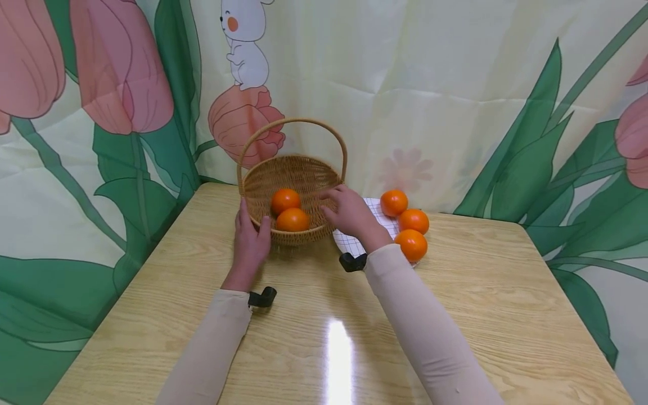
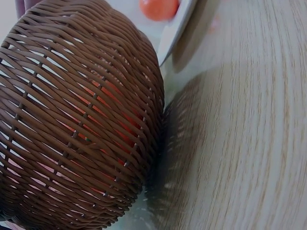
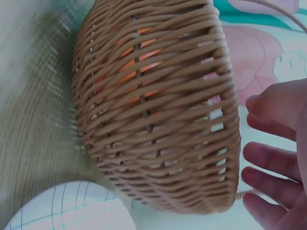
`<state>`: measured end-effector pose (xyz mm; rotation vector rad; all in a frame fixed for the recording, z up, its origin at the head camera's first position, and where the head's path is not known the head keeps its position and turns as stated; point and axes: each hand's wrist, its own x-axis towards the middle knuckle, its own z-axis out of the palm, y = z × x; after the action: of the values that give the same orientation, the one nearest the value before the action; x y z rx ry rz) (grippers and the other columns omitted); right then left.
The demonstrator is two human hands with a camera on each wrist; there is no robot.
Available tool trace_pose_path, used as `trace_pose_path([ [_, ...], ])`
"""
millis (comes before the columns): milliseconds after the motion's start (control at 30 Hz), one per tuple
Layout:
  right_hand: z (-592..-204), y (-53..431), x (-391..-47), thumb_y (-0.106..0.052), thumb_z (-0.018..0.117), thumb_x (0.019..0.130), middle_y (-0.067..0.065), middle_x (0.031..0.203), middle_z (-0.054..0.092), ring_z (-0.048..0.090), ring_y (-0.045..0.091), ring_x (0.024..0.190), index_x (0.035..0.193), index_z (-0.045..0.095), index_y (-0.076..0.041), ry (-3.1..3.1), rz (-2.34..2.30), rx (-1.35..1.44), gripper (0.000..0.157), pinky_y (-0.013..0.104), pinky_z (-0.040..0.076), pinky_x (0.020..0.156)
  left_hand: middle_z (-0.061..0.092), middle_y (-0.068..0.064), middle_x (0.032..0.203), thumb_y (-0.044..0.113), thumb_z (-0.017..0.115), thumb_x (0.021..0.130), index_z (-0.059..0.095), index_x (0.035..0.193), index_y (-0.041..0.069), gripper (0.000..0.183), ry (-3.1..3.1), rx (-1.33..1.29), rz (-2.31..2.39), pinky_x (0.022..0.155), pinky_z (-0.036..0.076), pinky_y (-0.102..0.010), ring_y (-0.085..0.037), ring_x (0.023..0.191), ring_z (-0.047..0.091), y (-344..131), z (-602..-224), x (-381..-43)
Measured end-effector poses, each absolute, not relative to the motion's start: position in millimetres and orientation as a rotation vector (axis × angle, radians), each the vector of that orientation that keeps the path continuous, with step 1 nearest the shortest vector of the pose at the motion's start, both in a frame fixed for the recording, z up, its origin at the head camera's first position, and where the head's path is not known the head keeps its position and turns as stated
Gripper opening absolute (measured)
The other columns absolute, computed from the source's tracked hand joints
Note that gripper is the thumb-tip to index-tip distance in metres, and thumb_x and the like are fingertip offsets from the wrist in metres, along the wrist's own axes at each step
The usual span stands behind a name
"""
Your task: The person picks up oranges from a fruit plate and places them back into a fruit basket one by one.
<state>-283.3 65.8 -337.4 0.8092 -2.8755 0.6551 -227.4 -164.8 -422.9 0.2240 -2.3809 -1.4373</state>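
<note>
A brown wicker basket with a tall arched handle stands at the back of the table. Two orange round fruits, an upper one and a lower one, lie inside it. My left hand holds the basket's left side, its thumb by the front rim; the weave fills much of the left wrist view. Over the right rim is my right hand, with nothing in its grasp. In the right wrist view its spread, slightly bent fingers stand apart from the rim.
Right of the basket lies a white plate with a grid pattern. Three more orange fruits rest along its right side. Behind the wooden table hangs a curtain printed with tulips.
</note>
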Motion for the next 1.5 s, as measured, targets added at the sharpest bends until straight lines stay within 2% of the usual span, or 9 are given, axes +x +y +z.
trace_pose_path([
  [400,-342.5,93.1,-276.6,-0.029,0.057,0.096,0.01,0.127,0.056,0.057,0.031,0.113,0.122,0.065,-0.013,-2.8,0.719,0.677,0.032,0.045,0.046,0.1,0.011,-0.014,0.161,0.04,0.044,0.099,0.0,0.157,0.022,0.075,-2.38,0.187,-1.46,0.114,0.025,-0.057,-0.038,0.144,0.023,-165.5,-422.8,-226.5],
  [533,-346.3,102.0,-274.9,-0.03,0.055,0.096,0.009,0.127,0.056,0.056,0.03,0.113,0.122,0.064,-0.011,-2.791,0.732,0.648,0.034,0.045,0.045,0.101,0.011,-0.013,0.161,0.04,0.044,0.099,-0.001,0.157,0.023,0.076,-2.38,0.182,-1.456,0.114,0.025,-0.057,-0.039,0.144,0.025,-165.9,-423.5,-226.9],
  [800,-352.8,115.4,-269.2,-0.032,0.056,0.095,0.007,0.127,0.056,0.054,0.028,0.118,0.123,0.064,-0.013,-2.805,0.749,0.574,0.034,0.045,0.044,0.102,0.011,-0.014,0.161,0.042,0.043,0.098,-0.002,0.157,0.024,0.076,-2.384,0.182,-1.442,0.114,0.025,-0.057,-0.04,0.143,0.026,-166.6,-424.5,-227.3],
  [1500,-378.4,163.4,-259.8,-0.026,0.057,0.094,0.014,0.135,0.05,0.049,0.035,0.124,0.125,0.061,-0.009,-2.837,0.787,0.466,0.036,0.051,0.039,0.106,0.012,-0.016,0.161,0.042,0.042,0.098,-0.001,0.157,0.022,0.076,-2.393,0.187,-1.44,0.114,0.024,-0.058,-0.041,0.143,0.025,-165.3,-421.7,-225.4],
])
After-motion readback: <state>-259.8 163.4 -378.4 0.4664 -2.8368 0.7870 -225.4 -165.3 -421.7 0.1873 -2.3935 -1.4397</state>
